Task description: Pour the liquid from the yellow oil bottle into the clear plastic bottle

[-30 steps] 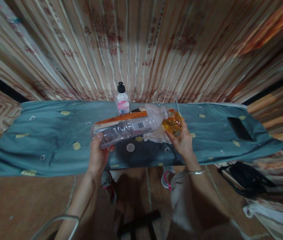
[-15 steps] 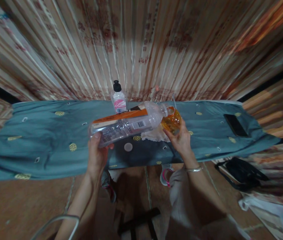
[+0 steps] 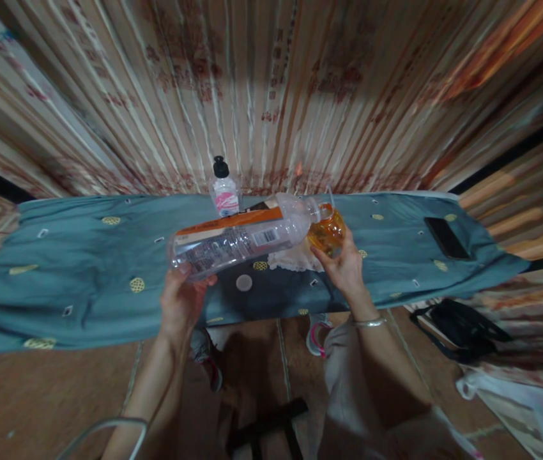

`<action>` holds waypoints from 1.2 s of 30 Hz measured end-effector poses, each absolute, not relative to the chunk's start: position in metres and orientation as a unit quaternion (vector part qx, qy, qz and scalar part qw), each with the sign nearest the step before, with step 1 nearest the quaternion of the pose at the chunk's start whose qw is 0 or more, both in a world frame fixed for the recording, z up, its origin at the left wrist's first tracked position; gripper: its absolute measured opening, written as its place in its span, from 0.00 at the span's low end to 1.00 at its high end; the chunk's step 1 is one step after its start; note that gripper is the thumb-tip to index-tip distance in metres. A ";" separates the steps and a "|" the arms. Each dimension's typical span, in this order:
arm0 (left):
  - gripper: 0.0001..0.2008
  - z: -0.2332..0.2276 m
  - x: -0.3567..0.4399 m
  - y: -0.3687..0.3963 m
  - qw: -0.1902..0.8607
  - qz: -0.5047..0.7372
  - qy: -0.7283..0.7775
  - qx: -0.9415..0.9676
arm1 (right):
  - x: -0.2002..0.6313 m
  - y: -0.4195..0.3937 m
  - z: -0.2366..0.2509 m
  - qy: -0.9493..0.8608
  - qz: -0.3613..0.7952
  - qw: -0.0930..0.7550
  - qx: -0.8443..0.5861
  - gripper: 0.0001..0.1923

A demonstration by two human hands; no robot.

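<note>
Plastic bottle point(image 3: 237, 239), gripped by left hand point(image 3: 181, 300), tips at three o'clock into right hand's point(image 3: 343, 268) clasped amber cup point(image 3: 328, 230) over teal-clothed table point(image 3: 84, 268) before striped curtain point(image 3: 271, 96).

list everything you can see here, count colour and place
plastic bottle: 1, clear with orange label, held sideways above the table
cup: 1, amber, at the bottle's mouth
small bottle: 1, clear, black cap, pink label, table's far edge
tablecloth: 1, teal, yellow motifs, covers the table
phone: 1, black, right end
white cloth: 1, under the cup
bag: 1, black, floor at right
left hand: grip on the bottle's base
right hand: holds the cup
</note>
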State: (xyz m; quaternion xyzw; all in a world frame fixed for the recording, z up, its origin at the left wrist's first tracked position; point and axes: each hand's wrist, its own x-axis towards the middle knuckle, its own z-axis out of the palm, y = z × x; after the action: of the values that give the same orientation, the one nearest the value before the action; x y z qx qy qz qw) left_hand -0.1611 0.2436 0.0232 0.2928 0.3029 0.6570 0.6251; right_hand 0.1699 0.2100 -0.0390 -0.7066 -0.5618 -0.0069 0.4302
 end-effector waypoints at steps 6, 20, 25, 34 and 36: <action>0.21 0.023 -0.162 0.243 0.625 0.648 0.317 0.298 | 0.171 0.210 -0.039 -0.568 -0.013 0.428 -0.703 0.46; 0.19 0.024 -0.161 0.244 0.614 0.651 0.318 0.314 | 0.172 0.210 -0.040 -0.558 -0.005 0.431 -0.709 0.46; 0.19 0.025 -0.158 0.244 0.600 0.662 0.330 0.305 | 0.170 0.210 -0.039 -0.556 -0.004 0.434 -0.709 0.47; 0.22 0.023 -0.155 0.245 0.596 0.672 0.333 0.288 | 0.172 0.210 -0.042 -0.555 -0.013 0.434 -0.709 0.46; 0.22 0.023 -0.155 0.245 0.594 0.672 0.331 0.292 | 0.171 0.210 -0.041 -0.554 -0.015 0.433 -0.711 0.47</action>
State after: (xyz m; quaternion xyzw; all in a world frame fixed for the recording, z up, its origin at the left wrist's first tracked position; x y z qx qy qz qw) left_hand -0.1548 0.2453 0.0232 0.2924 0.3311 0.6721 0.5944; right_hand 0.1713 0.2104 -0.0413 -0.7109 -0.5537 -0.0147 0.4333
